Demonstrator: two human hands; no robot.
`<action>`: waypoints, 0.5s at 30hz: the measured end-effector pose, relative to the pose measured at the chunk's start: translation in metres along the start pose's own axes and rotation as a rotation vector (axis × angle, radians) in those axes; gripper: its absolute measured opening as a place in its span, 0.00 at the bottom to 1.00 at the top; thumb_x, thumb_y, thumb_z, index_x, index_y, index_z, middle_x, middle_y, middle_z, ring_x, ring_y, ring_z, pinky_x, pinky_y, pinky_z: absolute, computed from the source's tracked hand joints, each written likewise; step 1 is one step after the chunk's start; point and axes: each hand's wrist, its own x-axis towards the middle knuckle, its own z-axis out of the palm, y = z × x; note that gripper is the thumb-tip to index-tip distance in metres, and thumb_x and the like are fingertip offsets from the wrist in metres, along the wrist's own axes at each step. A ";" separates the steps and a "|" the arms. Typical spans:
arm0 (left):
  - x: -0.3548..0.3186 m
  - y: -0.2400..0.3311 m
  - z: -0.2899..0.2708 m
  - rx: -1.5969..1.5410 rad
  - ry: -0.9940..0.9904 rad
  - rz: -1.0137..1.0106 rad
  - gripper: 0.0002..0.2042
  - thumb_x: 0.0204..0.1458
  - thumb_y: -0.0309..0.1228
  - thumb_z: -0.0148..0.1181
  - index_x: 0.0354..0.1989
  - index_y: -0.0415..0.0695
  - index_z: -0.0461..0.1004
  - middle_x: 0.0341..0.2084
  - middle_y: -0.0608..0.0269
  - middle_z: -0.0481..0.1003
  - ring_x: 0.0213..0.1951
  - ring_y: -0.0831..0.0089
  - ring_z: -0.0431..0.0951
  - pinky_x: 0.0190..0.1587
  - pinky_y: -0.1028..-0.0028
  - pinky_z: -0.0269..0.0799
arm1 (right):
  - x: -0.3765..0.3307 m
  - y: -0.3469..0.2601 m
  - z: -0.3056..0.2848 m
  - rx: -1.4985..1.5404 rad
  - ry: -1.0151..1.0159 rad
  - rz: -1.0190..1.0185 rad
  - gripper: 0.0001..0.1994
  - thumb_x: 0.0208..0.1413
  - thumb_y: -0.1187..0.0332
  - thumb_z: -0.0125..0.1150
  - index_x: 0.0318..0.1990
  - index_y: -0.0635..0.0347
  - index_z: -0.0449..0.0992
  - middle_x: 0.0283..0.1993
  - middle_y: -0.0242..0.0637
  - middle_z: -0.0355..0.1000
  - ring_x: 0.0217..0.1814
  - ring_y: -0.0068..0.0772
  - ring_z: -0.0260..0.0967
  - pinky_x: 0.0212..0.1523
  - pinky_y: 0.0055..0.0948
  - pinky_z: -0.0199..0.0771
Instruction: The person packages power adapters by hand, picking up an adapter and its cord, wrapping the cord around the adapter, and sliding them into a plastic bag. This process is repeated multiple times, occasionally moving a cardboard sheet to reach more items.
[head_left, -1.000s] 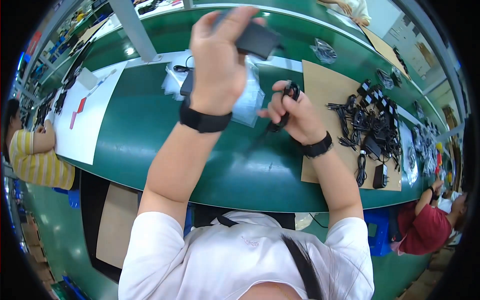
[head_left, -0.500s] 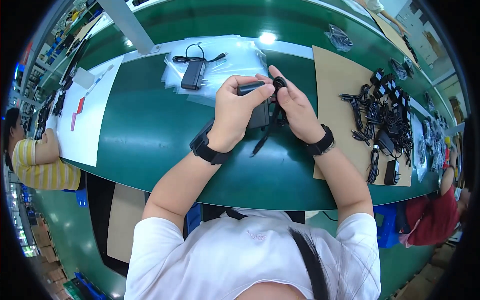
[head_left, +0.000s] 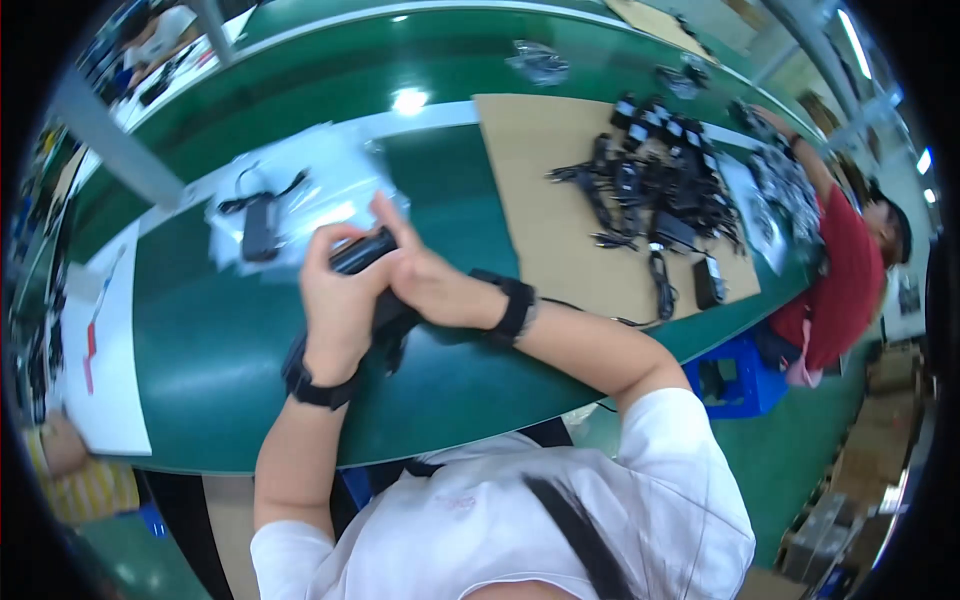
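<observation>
Both my hands meet over the green table [head_left: 210,350] around a black power adapter [head_left: 362,250]. My left hand [head_left: 335,305] wraps it from the left, fingers curled over its top. My right hand [head_left: 425,280] presses against it from the right, and its black cable hangs below between my wrists. Each wrist wears a black band. Another black adapter with a coiled cable [head_left: 260,225] lies on clear plastic bags [head_left: 320,185] just beyond my hands.
A brown cardboard sheet [head_left: 550,220] to the right carries a pile of several black adapters and cables [head_left: 655,195]. A person in red [head_left: 840,270] sits at the far right by a blue stool [head_left: 735,380]. White paper [head_left: 95,350] lies at left.
My left hand came down from holding the adapter high, and both hands now clasp it low over the table. The view has swung, so the cardboard sits farther right.
</observation>
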 end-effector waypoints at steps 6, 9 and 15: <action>-0.007 0.028 -0.007 0.478 0.147 1.007 0.24 0.34 0.16 0.68 0.36 0.41 0.58 0.37 0.44 0.73 0.38 0.61 0.75 0.41 0.69 0.71 | 0.005 -0.059 -0.021 -0.463 0.168 0.214 0.32 0.59 0.45 0.38 0.54 0.71 0.60 0.56 0.49 0.59 0.58 0.38 0.60 0.53 0.30 0.63; -0.013 0.029 -0.011 0.515 0.034 1.176 0.25 0.33 0.16 0.68 0.36 0.43 0.58 0.35 0.43 0.73 0.35 0.57 0.76 0.38 0.67 0.73 | 0.006 -0.052 -0.030 0.693 -0.026 0.958 0.23 0.60 0.50 0.42 0.42 0.66 0.69 0.44 0.40 0.68 0.46 0.29 0.68 0.40 0.24 0.71; -0.028 0.004 0.004 0.181 -0.208 0.700 0.22 0.35 0.17 0.66 0.36 0.41 0.58 0.37 0.46 0.73 0.37 0.67 0.74 0.42 0.69 0.70 | 0.001 -0.027 -0.019 0.989 0.247 0.713 0.19 0.57 0.67 0.52 0.53 0.66 0.63 0.44 0.37 0.69 0.42 0.25 0.68 0.46 0.25 0.68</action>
